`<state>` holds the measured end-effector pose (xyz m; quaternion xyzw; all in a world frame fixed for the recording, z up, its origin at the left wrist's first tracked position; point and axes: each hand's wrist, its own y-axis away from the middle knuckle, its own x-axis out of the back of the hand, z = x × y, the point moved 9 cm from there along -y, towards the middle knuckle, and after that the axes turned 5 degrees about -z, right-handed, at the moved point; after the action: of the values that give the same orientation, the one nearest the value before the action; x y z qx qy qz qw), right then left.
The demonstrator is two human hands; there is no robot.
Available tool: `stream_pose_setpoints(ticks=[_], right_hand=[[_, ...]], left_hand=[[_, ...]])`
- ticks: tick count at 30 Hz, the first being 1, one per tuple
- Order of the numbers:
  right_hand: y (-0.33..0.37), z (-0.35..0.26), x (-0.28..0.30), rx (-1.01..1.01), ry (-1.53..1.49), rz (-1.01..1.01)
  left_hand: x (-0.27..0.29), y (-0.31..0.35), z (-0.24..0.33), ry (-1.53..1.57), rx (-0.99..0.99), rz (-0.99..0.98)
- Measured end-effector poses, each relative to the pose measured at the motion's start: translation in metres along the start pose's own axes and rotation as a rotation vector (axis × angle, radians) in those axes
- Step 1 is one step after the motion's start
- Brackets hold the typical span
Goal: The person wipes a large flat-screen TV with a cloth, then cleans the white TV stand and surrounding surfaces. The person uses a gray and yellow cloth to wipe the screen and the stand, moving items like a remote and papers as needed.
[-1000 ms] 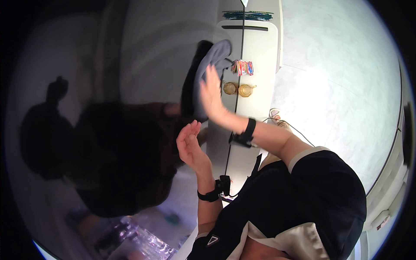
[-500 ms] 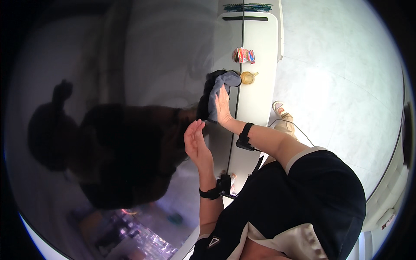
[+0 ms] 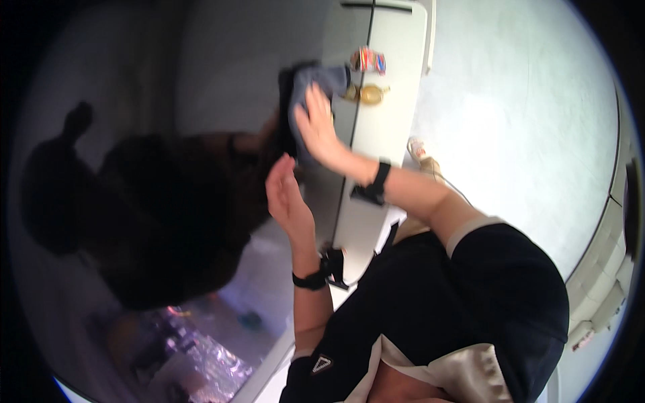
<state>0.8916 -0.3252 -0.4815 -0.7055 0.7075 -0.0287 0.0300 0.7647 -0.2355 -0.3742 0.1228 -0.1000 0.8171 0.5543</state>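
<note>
A grey cloth [image 3: 329, 78] is pressed against a large, dark, glossy screen [image 3: 228, 74], which mirrors it and my body. My right hand [image 3: 318, 127] lies on the cloth with its fingers stretched out and the palm toward the screen. Below and left of it is my left hand [image 3: 290, 198], raised close to the screen, fingers extended and nothing in them. Whether its fingertips touch the surface I cannot tell. Black straps with small dark boxes circle both wrists.
Beside the screen runs a long white cabinet [image 3: 396, 60]. On it, near the cloth, stand a yellowish glass mug [image 3: 371, 95] and a crumpled red and blue packet [image 3: 368, 61]. A foot in a sandal [image 3: 418, 148] rests on the pale floor [image 3: 497, 127].
My right hand and the cloth have moved left and up over the screen, away from the mug. My left hand has shifted slightly left and up too. The whole view has shifted somewhat.
</note>
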Motion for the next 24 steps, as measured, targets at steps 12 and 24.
stream_pose_setpoints(ticks=[12,24], right_hand=[[-0.017,0.103,0.002,-0.373,-0.055,-0.046],[0.048,0.084,-0.016,-0.879,-0.215,-0.066]], left_hand=[[0.002,0.001,-0.006,0.034,0.072,0.028],[0.015,0.011,0.021,0.128,0.037,0.027]])
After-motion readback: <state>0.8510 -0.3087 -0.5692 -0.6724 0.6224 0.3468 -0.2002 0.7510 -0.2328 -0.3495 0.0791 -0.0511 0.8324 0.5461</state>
